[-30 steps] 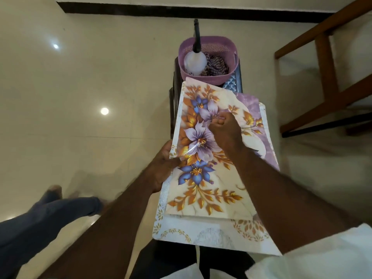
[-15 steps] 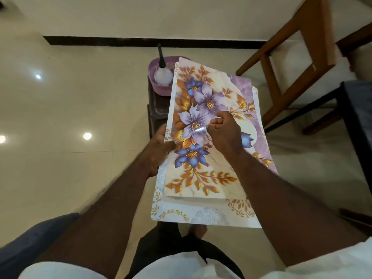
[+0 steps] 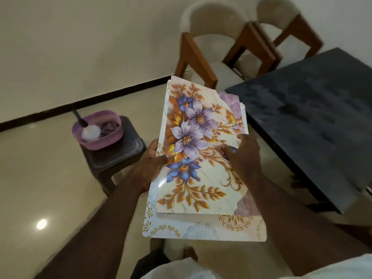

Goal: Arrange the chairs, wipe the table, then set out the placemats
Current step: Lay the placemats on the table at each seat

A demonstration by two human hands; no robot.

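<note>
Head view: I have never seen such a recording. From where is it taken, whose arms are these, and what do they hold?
There is no machine here. A person wears one camera on the head, and it looks down, so the two arms are the person's own. The left hand grips the left edge of a stack of flowered mats; the right hand holds the top mat at its right edge. To the right stands a dark table with two chairs beside it. To the left, a stool carries a purple basket. The mats are not yet on the table.
</note>
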